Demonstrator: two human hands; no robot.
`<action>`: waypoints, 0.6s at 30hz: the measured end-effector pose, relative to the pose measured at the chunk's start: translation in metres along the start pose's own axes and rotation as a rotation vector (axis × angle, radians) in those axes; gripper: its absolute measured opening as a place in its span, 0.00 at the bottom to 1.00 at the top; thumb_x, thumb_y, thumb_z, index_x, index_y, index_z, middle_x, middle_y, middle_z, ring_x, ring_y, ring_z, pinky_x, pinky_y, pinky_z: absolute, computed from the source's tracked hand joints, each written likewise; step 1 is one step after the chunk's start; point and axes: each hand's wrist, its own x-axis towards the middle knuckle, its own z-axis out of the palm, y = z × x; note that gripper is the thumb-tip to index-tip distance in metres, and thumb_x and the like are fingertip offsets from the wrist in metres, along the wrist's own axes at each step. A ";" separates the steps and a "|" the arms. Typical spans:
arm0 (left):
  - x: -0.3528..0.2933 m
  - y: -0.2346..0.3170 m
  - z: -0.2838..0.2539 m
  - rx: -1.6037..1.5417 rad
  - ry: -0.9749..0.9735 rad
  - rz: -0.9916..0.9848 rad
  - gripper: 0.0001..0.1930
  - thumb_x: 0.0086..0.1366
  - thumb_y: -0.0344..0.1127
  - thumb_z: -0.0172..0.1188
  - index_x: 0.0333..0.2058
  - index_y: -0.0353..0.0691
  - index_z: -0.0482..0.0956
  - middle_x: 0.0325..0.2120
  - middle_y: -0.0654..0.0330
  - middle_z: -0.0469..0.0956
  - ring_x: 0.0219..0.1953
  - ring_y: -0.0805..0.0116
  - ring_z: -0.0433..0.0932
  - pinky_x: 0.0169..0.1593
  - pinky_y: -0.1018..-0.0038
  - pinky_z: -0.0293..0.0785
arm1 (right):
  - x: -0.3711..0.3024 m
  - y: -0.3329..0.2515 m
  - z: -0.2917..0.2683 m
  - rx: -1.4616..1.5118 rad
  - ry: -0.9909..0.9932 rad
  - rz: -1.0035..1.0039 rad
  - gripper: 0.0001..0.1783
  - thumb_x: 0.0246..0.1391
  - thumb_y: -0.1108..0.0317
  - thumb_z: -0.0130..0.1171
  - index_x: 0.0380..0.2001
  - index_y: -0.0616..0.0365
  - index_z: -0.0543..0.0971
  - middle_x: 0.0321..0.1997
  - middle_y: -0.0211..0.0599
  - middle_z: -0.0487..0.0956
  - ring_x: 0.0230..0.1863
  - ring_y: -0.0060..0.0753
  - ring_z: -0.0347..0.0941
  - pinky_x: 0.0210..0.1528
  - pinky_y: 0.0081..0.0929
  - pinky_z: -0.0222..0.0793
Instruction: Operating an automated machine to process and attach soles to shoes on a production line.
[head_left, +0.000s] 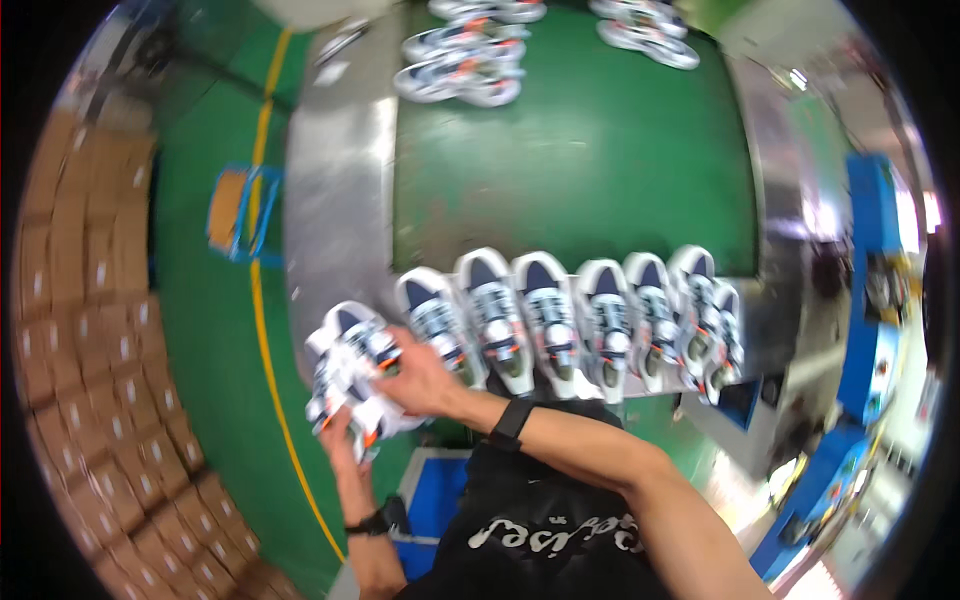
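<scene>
At the near left corner of the metal bench, my right hand [420, 378] reaches across and grips a white and navy sneaker [352, 322] with orange accents. Just below it, my left hand [343, 440] is closed on the lower side of the bunched sneakers, their white parts overlapping. Motion blur and overlap hide where one shoe ends and another begins. To the right of my hands stands a row of several matching sneakers [545, 300], toes pointing away from me and laces up, along the near edge.
Beyond the row lies a green surface [580, 160] framed by metal edging [335, 190]. More sneakers [460, 75] sit at its far left, and another pair [650, 45] at far right. A blue-framed stool [240, 212] and stacked cartons [85, 260] stand left.
</scene>
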 end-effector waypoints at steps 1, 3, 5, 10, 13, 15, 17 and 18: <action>0.004 0.018 -0.006 0.100 -0.080 -0.003 0.20 0.58 0.30 0.56 0.50 0.31 0.70 0.43 0.55 0.76 0.42 0.64 0.77 0.47 0.67 0.74 | -0.004 -0.004 -0.012 0.227 -0.099 0.048 0.34 0.40 0.64 0.65 0.52 0.62 0.65 0.43 0.50 0.77 0.42 0.42 0.76 0.46 0.34 0.71; -0.019 0.072 0.058 0.085 -0.163 0.069 0.24 0.57 0.31 0.56 0.53 0.30 0.66 0.46 0.52 0.74 0.43 0.61 0.76 0.47 0.66 0.73 | -0.029 -0.024 -0.046 0.369 0.019 -0.169 0.38 0.39 0.61 0.66 0.55 0.59 0.64 0.46 0.45 0.76 0.46 0.36 0.74 0.49 0.31 0.69; -0.005 0.104 0.094 0.164 -0.373 0.131 0.25 0.62 0.38 0.52 0.54 0.29 0.65 0.48 0.50 0.73 0.46 0.61 0.75 0.49 0.65 0.72 | -0.068 -0.049 -0.094 0.540 0.022 -0.151 0.39 0.39 0.61 0.67 0.56 0.57 0.64 0.46 0.39 0.75 0.48 0.31 0.71 0.52 0.27 0.66; -0.049 0.084 0.299 0.284 -1.290 -0.180 0.32 0.55 0.36 0.59 0.57 0.30 0.62 0.49 0.51 0.72 0.48 0.61 0.74 0.54 0.66 0.69 | -0.200 -0.043 -0.191 0.724 0.603 -0.451 0.37 0.41 0.68 0.66 0.56 0.58 0.64 0.42 0.29 0.73 0.42 0.19 0.67 0.49 0.20 0.65; -0.126 0.051 0.396 0.495 -1.808 -0.331 0.33 0.53 0.35 0.61 0.57 0.31 0.61 0.50 0.52 0.71 0.50 0.61 0.72 0.55 0.66 0.68 | -0.312 -0.010 -0.193 0.746 1.086 -0.550 0.33 0.42 0.70 0.66 0.54 0.59 0.66 0.41 0.28 0.75 0.42 0.19 0.68 0.47 0.21 0.66; -0.178 0.036 0.436 0.646 -2.116 -0.407 0.35 0.51 0.35 0.62 0.57 0.31 0.61 0.50 0.52 0.71 0.51 0.61 0.72 0.56 0.66 0.67 | -0.401 0.003 -0.146 0.698 1.411 -0.563 0.37 0.43 0.69 0.68 0.56 0.58 0.64 0.44 0.29 0.75 0.43 0.19 0.69 0.49 0.22 0.66; -0.284 0.019 0.375 0.800 -2.377 -0.483 0.36 0.50 0.35 0.63 0.58 0.32 0.61 0.51 0.53 0.70 0.52 0.60 0.71 0.56 0.65 0.66 | -0.454 0.031 -0.076 0.738 1.670 -0.649 0.40 0.42 0.68 0.70 0.58 0.57 0.62 0.47 0.30 0.74 0.47 0.21 0.68 0.54 0.24 0.63; -0.295 0.013 0.375 0.898 -2.507 -0.524 0.37 0.49 0.34 0.64 0.58 0.32 0.61 0.51 0.53 0.70 0.52 0.60 0.71 0.57 0.65 0.66 | -0.480 0.033 -0.028 0.742 1.811 -0.657 0.40 0.43 0.68 0.69 0.59 0.57 0.62 0.47 0.29 0.74 0.48 0.20 0.67 0.55 0.24 0.63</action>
